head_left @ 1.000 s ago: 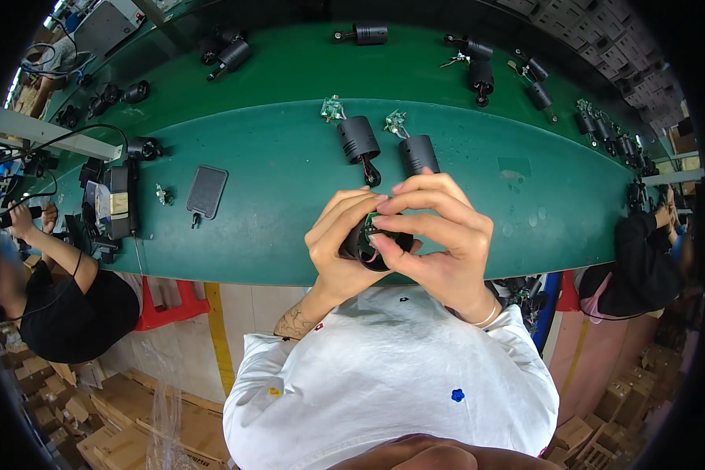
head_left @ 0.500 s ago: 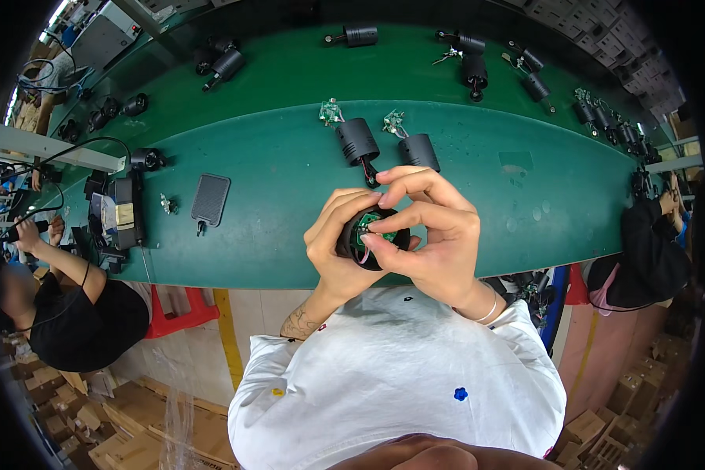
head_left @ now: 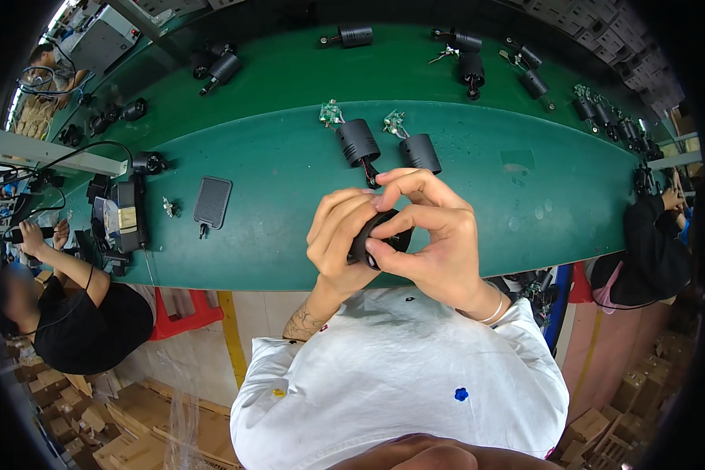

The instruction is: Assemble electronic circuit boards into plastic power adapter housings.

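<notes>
A black cylindrical housing [head_left: 399,240] is held above the near edge of the green table, in front of my body. My left hand [head_left: 338,239] wraps round it from the left. My right hand [head_left: 445,247] has its thumb and index finger pinched at the open end; the fingers cover most of the opening, and the green circuit board inside is now hidden. Just beyond my fingers lie two similar black cylinders, one at left [head_left: 358,141] and one at right [head_left: 420,152]. Wires join them to green circuit boards, one at left [head_left: 331,113] and another at right [head_left: 394,122].
A dark flat rectangular object [head_left: 212,203] and a small circuit board [head_left: 169,207] lie to the left. More black cylinders [head_left: 356,36] rest along the far strip. One co-worker [head_left: 86,313] sits at left by a red stool [head_left: 184,315], another [head_left: 642,251] at right.
The housing has tilted in my hands, so its opening and green board no longer show. My right fingertips have shifted slightly at its rim.
</notes>
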`<move>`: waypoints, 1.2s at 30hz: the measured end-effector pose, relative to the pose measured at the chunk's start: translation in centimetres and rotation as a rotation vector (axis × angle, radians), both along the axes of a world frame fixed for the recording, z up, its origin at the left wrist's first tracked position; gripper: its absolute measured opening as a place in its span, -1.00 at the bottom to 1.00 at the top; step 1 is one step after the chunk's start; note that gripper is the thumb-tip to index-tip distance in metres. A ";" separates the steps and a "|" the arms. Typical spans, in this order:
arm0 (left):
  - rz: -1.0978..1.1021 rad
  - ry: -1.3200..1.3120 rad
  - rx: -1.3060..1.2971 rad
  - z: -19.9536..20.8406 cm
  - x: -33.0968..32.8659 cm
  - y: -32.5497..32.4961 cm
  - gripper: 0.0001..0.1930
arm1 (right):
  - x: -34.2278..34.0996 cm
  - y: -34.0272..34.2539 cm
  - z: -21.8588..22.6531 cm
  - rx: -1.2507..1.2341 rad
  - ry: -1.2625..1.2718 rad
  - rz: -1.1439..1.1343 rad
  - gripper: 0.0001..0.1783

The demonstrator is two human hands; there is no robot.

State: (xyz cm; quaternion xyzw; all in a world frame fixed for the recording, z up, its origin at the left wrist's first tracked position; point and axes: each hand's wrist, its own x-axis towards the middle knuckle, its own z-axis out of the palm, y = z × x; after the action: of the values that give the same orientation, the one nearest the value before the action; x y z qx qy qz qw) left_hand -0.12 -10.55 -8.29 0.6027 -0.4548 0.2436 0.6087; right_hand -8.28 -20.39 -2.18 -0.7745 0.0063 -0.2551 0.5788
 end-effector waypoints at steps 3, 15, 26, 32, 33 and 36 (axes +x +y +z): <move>-0.031 0.151 -0.060 -0.1 -0.2 -0.1 -0.57 | 0.3 1.0 -0.6 -0.050 -0.030 -0.065 -0.87; 0.112 0.044 -0.024 -0.4 0.3 -0.1 -0.47 | 1.2 1.9 -2.9 0.569 -0.030 -0.067 -0.47; 0.059 0.061 0.033 -0.3 0.1 0.2 -0.48 | 1.1 2.3 -3.1 0.835 0.035 0.075 -0.27; -0.076 0.142 0.034 0.6 0.2 0.1 -0.52 | 1.0 2.4 -2.7 0.790 0.074 0.000 -0.29; -0.128 0.183 0.043 0.9 0.2 0.1 -0.54 | 0.9 2.4 -2.6 0.781 0.089 -0.022 -0.30; -0.212 0.257 0.051 1.2 0.2 0.4 -0.56 | 0.8 2.3 -2.5 0.796 0.108 -0.035 -0.32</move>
State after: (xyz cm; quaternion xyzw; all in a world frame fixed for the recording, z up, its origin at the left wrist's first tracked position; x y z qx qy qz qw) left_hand 0.06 -10.14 -7.08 0.5929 -0.4403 0.0875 0.6685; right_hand -7.47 -18.10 -4.67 -0.5020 0.1482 -0.2013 0.8280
